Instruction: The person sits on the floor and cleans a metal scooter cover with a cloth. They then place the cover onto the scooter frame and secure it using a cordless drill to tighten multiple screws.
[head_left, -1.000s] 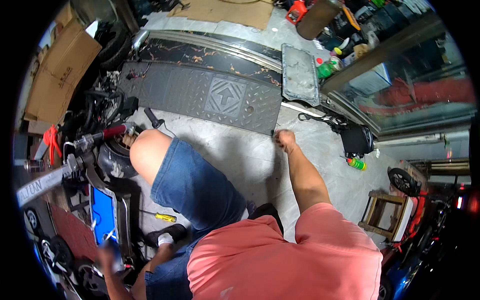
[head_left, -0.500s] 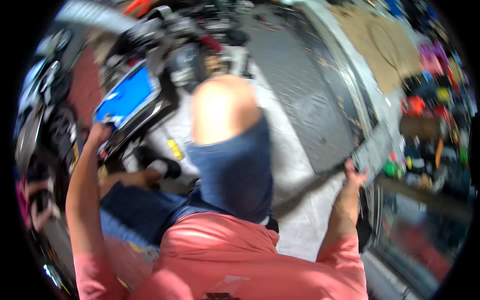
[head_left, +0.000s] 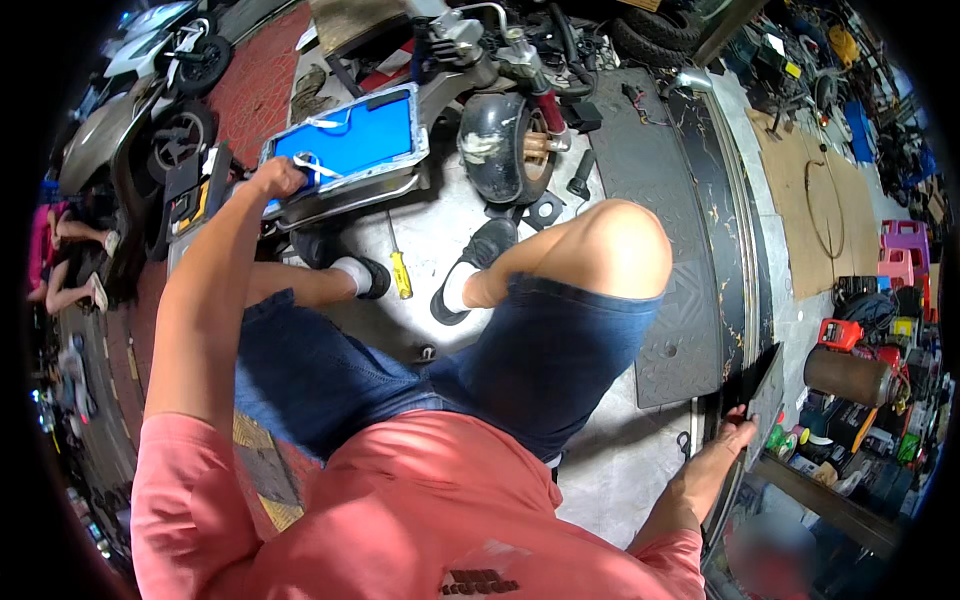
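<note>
While the left hand (head_left: 277, 178) pinches a white fabric strap (head_left: 318, 166) at the near-left corner of a bright-blue-lined, grey-rimmed rectangular compartment (head_left: 372, 140), a yellow-handled screwdriver (head_left: 401, 276) lies on pale flooring; the right hand (head_left: 738, 432) grips a flat grey rectangular panel (head_left: 767, 400), steeply tilted, by its edge.

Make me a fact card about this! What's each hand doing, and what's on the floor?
Left hand: curled at a white strap by the blue-lined case; grip unclear
Right hand: holding a flat gray panel by its edge
Screwdriver: yellow handle, between the black shoes
Wheel: dark, scuffed tire
</note>
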